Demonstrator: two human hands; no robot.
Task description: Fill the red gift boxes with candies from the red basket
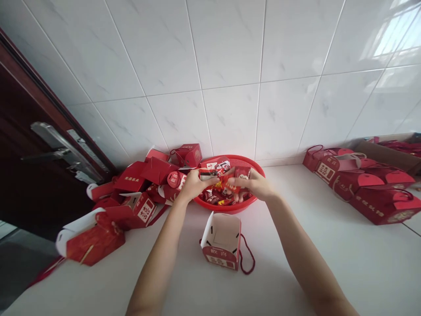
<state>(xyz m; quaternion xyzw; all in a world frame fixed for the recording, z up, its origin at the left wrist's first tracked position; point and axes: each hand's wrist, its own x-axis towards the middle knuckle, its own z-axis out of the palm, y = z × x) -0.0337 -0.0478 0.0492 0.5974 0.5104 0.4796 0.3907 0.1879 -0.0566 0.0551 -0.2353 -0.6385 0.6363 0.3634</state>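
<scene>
Both hands are over a red plastic basket (pixel 226 209) filled with wrapped candies (pixel 215 197) in mostly red wrappers. On its left side, my left hand (pixel 194 185) has fingers closed on a wrapped candy, partly hidden by the thumb. My right hand (pixel 259 183) grips wrapped candies too, with a dark red packet (pixel 242 172) at its fingers and an orange-red one near the thumb. Between my forearms, in front of the basket, stands an open red gift box (pixel 219 259). Its pale inside shows no candy, and a dark red cord handle (pixel 251 259) hangs at its right side.
Several red gift boxes (pixel 131 177) lie heaped at the left, some with flaps open. More red boxes (pixel 378 197) stand in a group at the right, beside a brown carton (pixel 378 151). A tiled wall (pixel 230 109) rises behind; a dark door (pixel 33 105) is at the left.
</scene>
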